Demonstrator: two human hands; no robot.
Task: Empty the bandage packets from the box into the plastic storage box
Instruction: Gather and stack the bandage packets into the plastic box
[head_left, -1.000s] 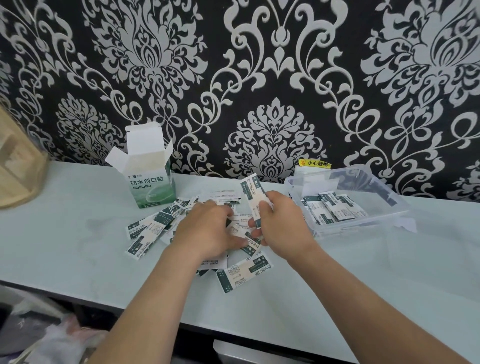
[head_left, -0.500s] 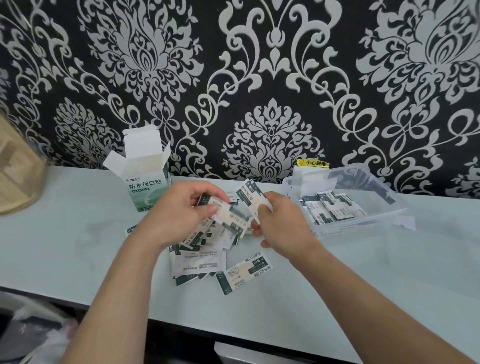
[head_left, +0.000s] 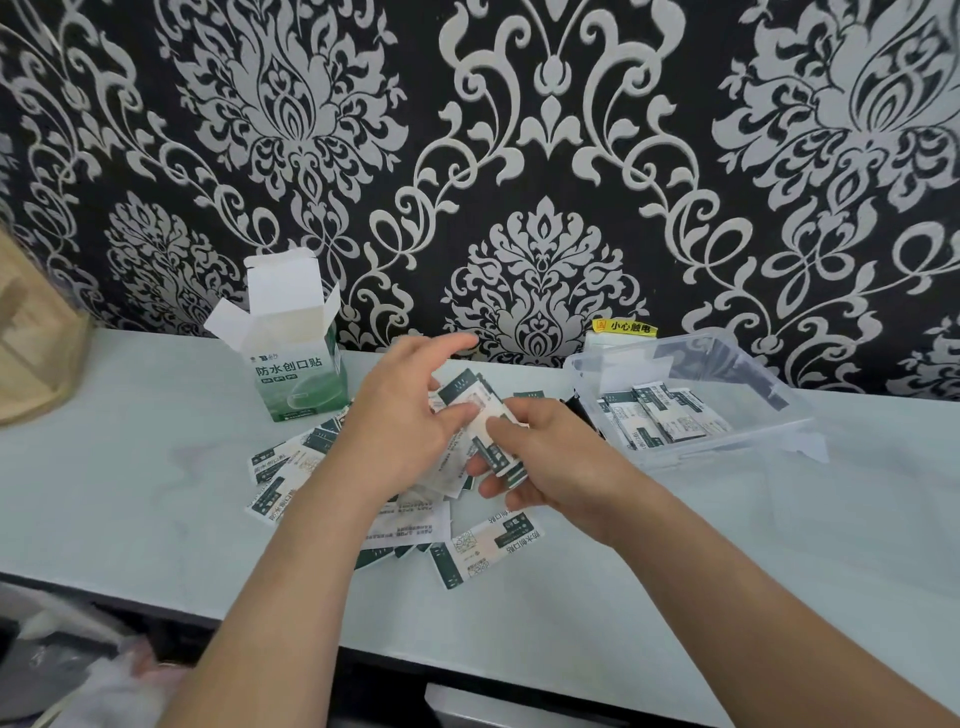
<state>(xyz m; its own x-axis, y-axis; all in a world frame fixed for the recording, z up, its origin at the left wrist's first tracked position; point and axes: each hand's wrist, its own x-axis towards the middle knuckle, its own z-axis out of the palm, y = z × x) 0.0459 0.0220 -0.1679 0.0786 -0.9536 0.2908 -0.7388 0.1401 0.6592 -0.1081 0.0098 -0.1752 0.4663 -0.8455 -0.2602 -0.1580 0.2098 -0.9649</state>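
Head view, looking down at a pale table (head_left: 130, 467) set against black-and-silver patterned wallpaper (head_left: 545, 156).

- Right hand (head_left: 550, 457): fingers curled round a small stack (head_left: 485, 415) of bandage packets, held tilted above the table, thumb on top near the stack's right edge.
- Left hand (head_left: 400, 415): loose and spread, index finger stretched toward the wall. The thumb tip touches the top packet of the stack. It grips nothing that I can see.
- Loose packets (head_left: 280, 467): scattered flat on the table under and around both hands, overlapping. Several fan out to the left of the left wrist. One packet (head_left: 488, 545) lies on its own nearest the table's front edge. Those under the left palm are partly hidden.
- Box (head_left: 296, 364): white and green card, upright near the wall, left of the hands, top flaps open. Its inside is not visible from this angle.
- Storage box (head_left: 691, 358): clear plastic, lid off, on the table right of the hands, near the wall. Stored packets (head_left: 660, 421) lie flat on its floor, overlapping, toward the near side.
- Yellow sticker (head_left: 621, 327): on the wall just behind the storage box.
- Wooden object (head_left: 31, 353): at the far left edge, cut off by the frame.
- Plastic bag (head_left: 104, 686): below the table's front edge, lower left, blurred.
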